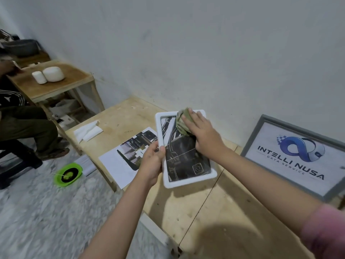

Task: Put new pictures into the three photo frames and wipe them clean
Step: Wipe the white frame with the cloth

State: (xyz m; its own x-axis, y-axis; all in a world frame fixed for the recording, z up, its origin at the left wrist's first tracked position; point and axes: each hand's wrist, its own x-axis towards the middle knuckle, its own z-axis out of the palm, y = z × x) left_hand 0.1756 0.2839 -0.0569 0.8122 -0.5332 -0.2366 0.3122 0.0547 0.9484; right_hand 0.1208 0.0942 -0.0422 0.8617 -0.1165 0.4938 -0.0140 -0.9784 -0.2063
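White frame (pixel 186 176) is held tilted above the wooden table (pixel 214 212), dark picture facing up. Its left long edge is gripped by the left hand (pixel 152 163): thumb on the front border, fingers curled behind. So the frame extends right and away from that grip, with the near short edge just past the wrist.

Right hand (pixel 202 135) is laid flat on the glass, fingers straight, pressing a green cloth (pixel 182 121) onto the upper part of the frame. The cloth is bunched under and beyond the fingertips, reaching the top border. The lower half of the picture is uncovered.

Left of the gripping hand, a printed sheet (pixel 124 157) lies flat on the table, partly hidden under the frame and hand. Farther left and away, folded white tissue (pixel 87 131) sits near the table's corner.

Right of the pressing hand, well apart, a grey-framed sign (pixel 295 157) is leaned against the wall.

On the floor left of the table, a green round lid (pixel 68 174) is seen. Beyond it, a smaller table (pixel 54 85) carries two white containers (pixel 49 74); a seated person's leg (pixel 28 126) is at the left edge.
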